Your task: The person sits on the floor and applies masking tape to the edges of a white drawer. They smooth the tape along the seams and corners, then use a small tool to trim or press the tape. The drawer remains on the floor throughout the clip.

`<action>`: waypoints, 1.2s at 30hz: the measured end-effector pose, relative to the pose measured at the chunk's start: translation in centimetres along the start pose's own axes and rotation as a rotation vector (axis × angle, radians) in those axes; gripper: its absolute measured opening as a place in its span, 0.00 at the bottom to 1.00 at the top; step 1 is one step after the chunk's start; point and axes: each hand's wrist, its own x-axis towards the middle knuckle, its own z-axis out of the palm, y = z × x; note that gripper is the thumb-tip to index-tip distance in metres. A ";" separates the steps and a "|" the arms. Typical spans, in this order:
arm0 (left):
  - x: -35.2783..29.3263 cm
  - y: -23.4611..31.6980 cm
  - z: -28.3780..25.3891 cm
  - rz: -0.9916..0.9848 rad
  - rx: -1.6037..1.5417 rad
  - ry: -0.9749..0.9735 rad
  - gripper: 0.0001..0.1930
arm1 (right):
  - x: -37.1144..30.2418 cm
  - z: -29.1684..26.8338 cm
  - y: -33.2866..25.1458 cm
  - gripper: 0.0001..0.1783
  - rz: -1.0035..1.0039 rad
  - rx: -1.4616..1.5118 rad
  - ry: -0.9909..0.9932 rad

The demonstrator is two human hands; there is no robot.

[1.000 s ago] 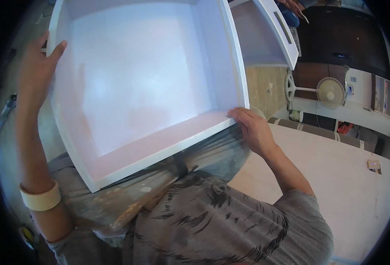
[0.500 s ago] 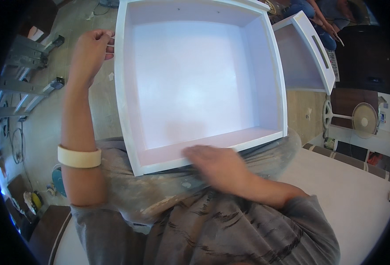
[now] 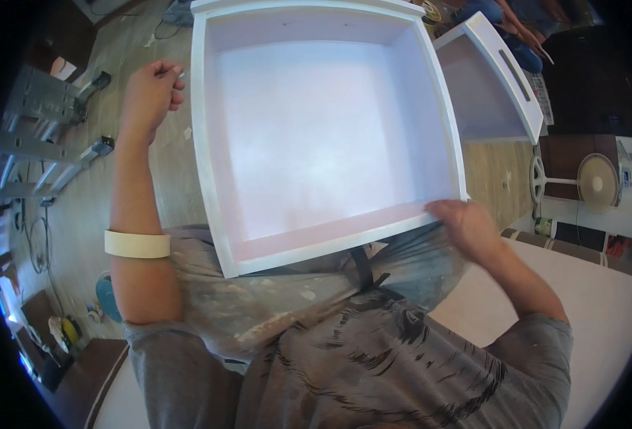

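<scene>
A white drawer (image 3: 309, 136), its inside facing up, rests across my lap. My left hand (image 3: 155, 96) hovers just beyond its left side, fingers curled in a pinch; a tiny pale bit shows at the fingertips, too small to name. At the near right corner, my right hand (image 3: 469, 227) has its fingers over the drawer's rim, the thumb side partly hidden. Around my left forearm sits a cream roll of tape (image 3: 137, 244). Paint-marked trousers (image 3: 273, 300) show beneath the drawer.
A second white drawer (image 3: 484, 82) with a dark handle slot stands at the far right, near another person's arm (image 3: 520, 28). A fan (image 3: 596, 182) is on the right. Metal ladders (image 3: 51, 150) and cables (image 3: 38, 243) lie along the left side.
My right hand has slid rightward along the near rim, from its middle to the right corner. My left hand has dropped slightly toward me and stays curled.
</scene>
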 end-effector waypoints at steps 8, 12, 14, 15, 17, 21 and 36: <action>0.7 -0.2 -1.2 -0.007 0.403 0.061 0.21 | 6.1 -5.1 5.1 0.17 0.099 0.827 0.713; -3.8 2.6 1.9 -0.021 0.307 0.004 0.24 | 11.5 -3.3 10.8 0.19 0.095 1.233 0.869; -6.1 2.1 2.6 0.050 0.381 -0.032 0.27 | 13.0 -1.6 12.0 0.19 0.131 1.417 0.967; -6.9 1.6 2.8 0.065 0.392 -0.005 0.26 | 13.6 -0.9 12.7 0.19 0.158 1.507 1.017; -8.9 0.6 3.1 0.090 0.426 0.034 0.25 | 13.9 -0.1 13.2 0.14 0.143 1.471 1.000; -15.9 1.4 4.2 0.008 0.726 0.069 0.19 | 13.4 -2.6 13.0 0.16 0.075 1.385 0.984; -5.9 4.2 5.4 0.074 0.985 0.304 0.17 | 10.8 -2.7 11.8 0.14 -0.023 1.383 1.015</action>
